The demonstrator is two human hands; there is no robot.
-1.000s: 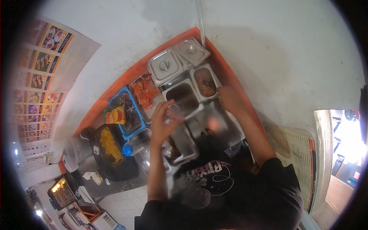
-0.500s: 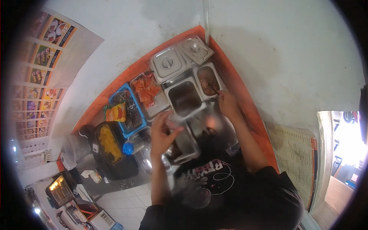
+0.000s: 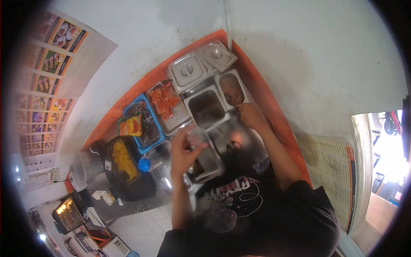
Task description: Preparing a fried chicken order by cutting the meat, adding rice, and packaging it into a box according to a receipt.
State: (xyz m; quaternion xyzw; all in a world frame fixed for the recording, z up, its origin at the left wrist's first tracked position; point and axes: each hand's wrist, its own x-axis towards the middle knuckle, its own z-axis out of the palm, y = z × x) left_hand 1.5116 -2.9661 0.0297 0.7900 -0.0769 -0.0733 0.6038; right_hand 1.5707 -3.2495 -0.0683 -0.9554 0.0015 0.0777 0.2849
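My right hand point(image 3: 250, 115) is closed at the near rim of a small steel pan point(image 3: 245, 91) of brown, saucy meat point(image 3: 231, 90). It grips the short dark handle of a utensil; the rest of that utensil is hard to make out. Left of it, my left hand point(image 3: 185, 150) is curled, thumb and fingers around something pale and see-through point(image 3: 196, 138) whose kind I cannot make out. That hand hovers over a steel pan point(image 3: 212, 173), whose contents are mostly hidden. Farther off, another steel pan point(image 3: 206, 109) contains dark brown liquid.
Steel lids point(image 3: 187, 70) lie at the back. To the left are a tray of orange-red packets point(image 3: 165, 100), a blue tray point(image 3: 147, 122) with a yellow packet point(image 3: 130, 126), a blue-capped clear bottle point(image 3: 156, 162), and a black container of yellow food point(image 3: 124, 160). An orange ledge point(image 3: 278, 113) borders the wall.
My right hand has moved slightly left and toward the meat pan's near rim, so less of the dark handle shows. My left hand has shifted slightly right, still curled.
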